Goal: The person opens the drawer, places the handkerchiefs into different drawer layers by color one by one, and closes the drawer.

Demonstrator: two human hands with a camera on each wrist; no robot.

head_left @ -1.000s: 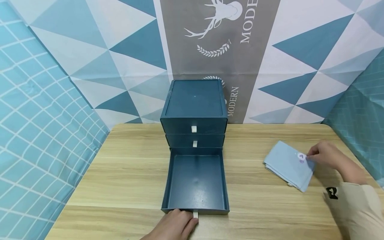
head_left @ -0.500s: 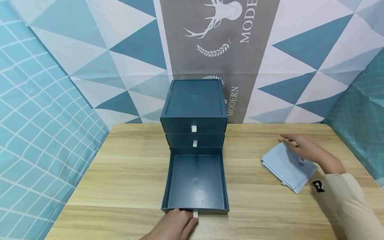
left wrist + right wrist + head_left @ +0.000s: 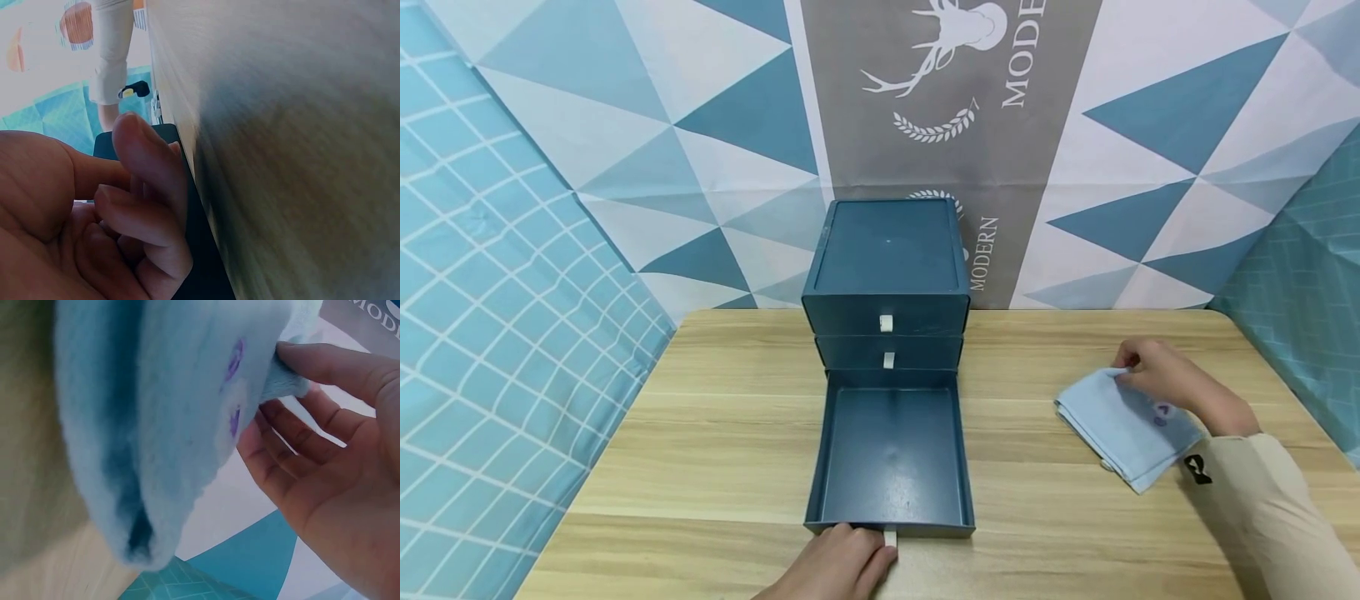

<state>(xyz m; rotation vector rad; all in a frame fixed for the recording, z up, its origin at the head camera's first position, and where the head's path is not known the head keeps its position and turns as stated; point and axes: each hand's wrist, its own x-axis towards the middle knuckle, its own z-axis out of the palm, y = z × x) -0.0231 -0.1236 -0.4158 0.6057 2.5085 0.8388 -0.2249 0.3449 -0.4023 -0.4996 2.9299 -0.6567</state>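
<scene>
A folded light-blue towel with a small purple-and-white emblem lies on the right of the table. My right hand pinches its far edge between thumb and fingers; in the right wrist view the thumb presses on the cloth and the fingers lie behind it. At the lower middle, my left hand has its fingers curled at the front of the pulled-out bottom drawer, holding the white pull tab. In the left wrist view curled fingers cover most of the tab. Nothing lies in the drawer.
The dark-blue drawer cabinet stands at the table's back, its two upper drawers pushed in, each with a white tab. Patterned cloth hangs behind and at both sides. Wooden table surface extends left of the drawer.
My right hand has moved from the towel's right side to its far corner and now pinches the edge there. The towel has shifted slightly. The left hand and drawer stay put.
</scene>
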